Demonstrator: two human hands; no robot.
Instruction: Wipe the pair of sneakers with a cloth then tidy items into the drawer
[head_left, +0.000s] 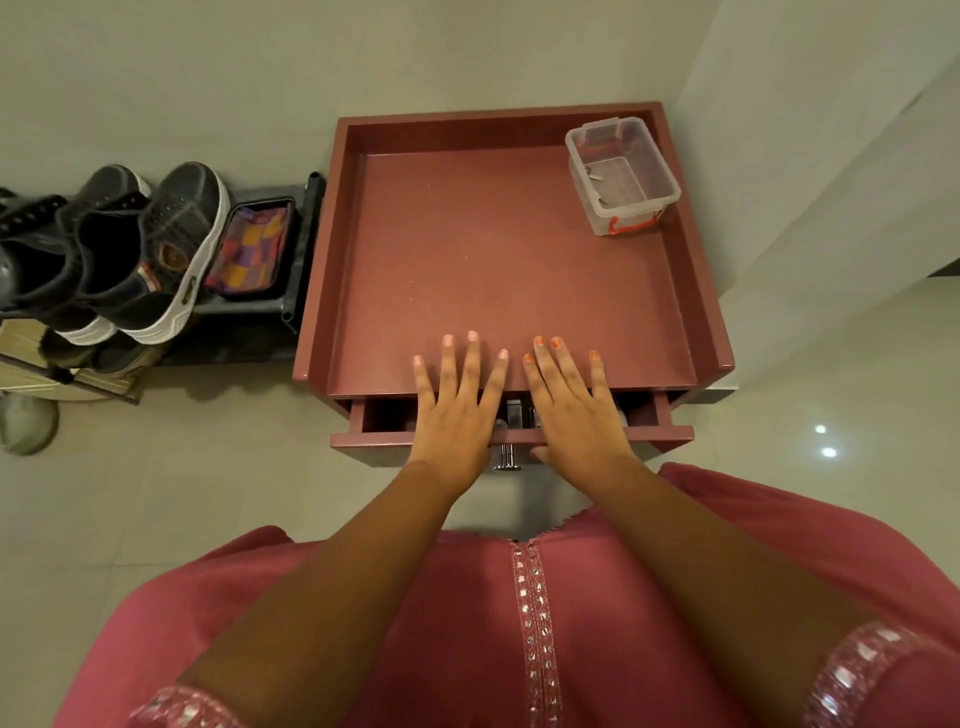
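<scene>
Hands: both lie flat, fingers straight and spread, holding nothing; the left hand (457, 402) and right hand (574, 402) sit side by side, palms over the drawer gap and fingertips on the front edge of the cabinet top.
Drawer (670, 434): dark red, smooth, straight-edged, pulled out a little under the top; its front board runs beneath both palms.
Drawer contents: mostly covered by the hands; a few small dark and metallic things show in the gap between them, too hidden to tell what they are.
Handle (506, 460): shiny metal, below the drawer front between the wrists, only partly seen.
Cabinet (493, 249): same dark red, a flat square top with a raised rim on the left, far and right sides.
Box (621, 174): clear plastic, rectangular, lidless, red clip on its near end, in the far right corner of the top, well apart from the hands; small bits lie inside, unclear.
Sneakers (156, 249): dark mesh uppers, thick white soles, on a rack left of the cabinet, well apart from the left hand; the left one is cut by the frame edge.
Cloth (249, 252): checked in orange, purple and red, crumpled in a dark tray between sneakers and cabinet.
Floor (234, 467): pale glossy tiles.
Dress (467, 623): pink, with a sequinned strip down the middle and on the cuffs.
</scene>
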